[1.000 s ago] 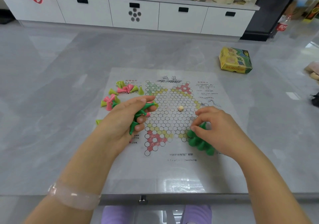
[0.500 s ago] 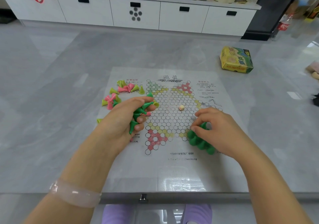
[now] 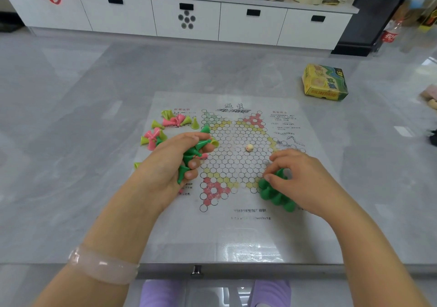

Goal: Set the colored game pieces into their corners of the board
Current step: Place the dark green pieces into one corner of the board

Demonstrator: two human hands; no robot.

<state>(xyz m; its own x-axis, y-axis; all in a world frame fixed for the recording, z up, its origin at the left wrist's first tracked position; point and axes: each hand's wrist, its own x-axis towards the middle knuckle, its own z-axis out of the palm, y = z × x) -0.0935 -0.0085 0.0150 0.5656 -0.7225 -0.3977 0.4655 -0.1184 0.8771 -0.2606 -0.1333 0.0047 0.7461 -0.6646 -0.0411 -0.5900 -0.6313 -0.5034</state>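
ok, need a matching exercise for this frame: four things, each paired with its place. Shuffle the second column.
Things:
1. dark green pieces standing in a cluster
2. die
3. yellow box
4. pink and lime pieces

Places:
A. middle of the board
B. off the board, far right on the table
C. board's near right corner, under the right hand
D. loose beside the board's far left corner

Pairs: 1-C, 2-A, 3-B, 4-D
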